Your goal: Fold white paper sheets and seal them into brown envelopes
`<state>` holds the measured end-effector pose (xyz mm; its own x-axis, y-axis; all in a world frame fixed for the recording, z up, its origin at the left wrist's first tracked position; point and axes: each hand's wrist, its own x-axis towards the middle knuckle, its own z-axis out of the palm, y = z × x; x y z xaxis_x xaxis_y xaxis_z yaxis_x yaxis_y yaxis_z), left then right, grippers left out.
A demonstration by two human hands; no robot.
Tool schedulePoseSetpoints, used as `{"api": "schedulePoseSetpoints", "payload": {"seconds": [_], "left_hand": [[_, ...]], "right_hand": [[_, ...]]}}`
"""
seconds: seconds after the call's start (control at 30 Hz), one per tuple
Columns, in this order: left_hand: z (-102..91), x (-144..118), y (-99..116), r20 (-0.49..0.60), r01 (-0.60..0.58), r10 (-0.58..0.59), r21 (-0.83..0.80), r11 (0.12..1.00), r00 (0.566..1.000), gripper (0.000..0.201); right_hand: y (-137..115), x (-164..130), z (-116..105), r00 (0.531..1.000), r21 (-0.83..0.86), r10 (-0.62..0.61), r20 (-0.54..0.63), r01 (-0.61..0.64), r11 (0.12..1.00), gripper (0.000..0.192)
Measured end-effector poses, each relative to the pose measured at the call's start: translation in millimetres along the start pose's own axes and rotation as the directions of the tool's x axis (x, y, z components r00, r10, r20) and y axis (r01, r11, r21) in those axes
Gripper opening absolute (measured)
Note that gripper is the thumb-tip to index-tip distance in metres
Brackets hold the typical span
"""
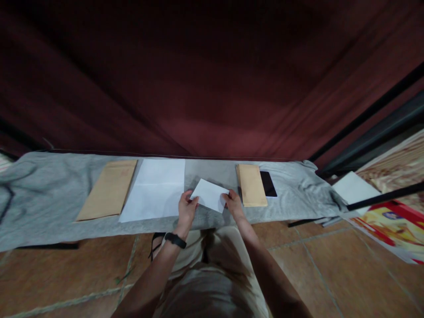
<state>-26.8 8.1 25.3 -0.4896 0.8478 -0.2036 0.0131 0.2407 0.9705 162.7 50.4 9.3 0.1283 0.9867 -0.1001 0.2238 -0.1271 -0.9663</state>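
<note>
Between my two hands is a small white rectangle of folded paper [209, 194], tilted a little above the grey cloth. My left hand [187, 208] pinches its left end, thumb on top. The right end is gripped by my right hand [233, 204], also with the thumb over it. Left of my left hand lies a stack of white paper sheets [159, 190] with a crease across the top one. Beyond that rests a large brown envelope [107, 190]. Just right of my right hand sits a pile of smaller brown envelopes [253, 185].
A dark phone or tablet [268, 183] lies partly under the small envelopes. Grey cloth [298, 190] covers the narrow table. A dark red curtain [212, 88] hangs behind it. At right are black metal bars [371, 110] and a red and yellow box [394, 227].
</note>
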Motion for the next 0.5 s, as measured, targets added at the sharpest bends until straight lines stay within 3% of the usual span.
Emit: {"api": "schedulePoseSetpoints", "payload": {"seconds": [0.1,0.2,0.3,0.4,0.5], "left_hand": [[-1.6,2,-2,0.064,-0.021,0.010,0.180,0.983,0.998,0.027],[-0.9,-1,-2,0.089,-0.040,0.016,0.271,0.962,0.996,0.014],[-0.7,-4,1,0.107,-0.057,0.022,0.343,0.938,0.994,0.004],[-0.8,-4,3,0.126,-0.068,0.022,0.377,0.924,0.992,0.005],[-0.7,-3,2,0.143,-0.066,0.012,0.379,0.923,0.990,0.009]], "right_hand": [[-2,4,1,0.994,-0.114,-0.092,-0.067,0.084,0.990,0.029],[-4,-5,11,0.945,-0.341,-0.313,-0.098,0.264,0.902,0.047],[-1,-21,29,0.859,-0.574,-0.506,0.084,0.456,0.680,0.051],[5,-36,45,0.833,-0.646,-0.480,0.274,0.529,0.550,0.049],[10,-43,51,0.836,-0.679,-0.439,0.330,0.533,0.505,0.048]]}}
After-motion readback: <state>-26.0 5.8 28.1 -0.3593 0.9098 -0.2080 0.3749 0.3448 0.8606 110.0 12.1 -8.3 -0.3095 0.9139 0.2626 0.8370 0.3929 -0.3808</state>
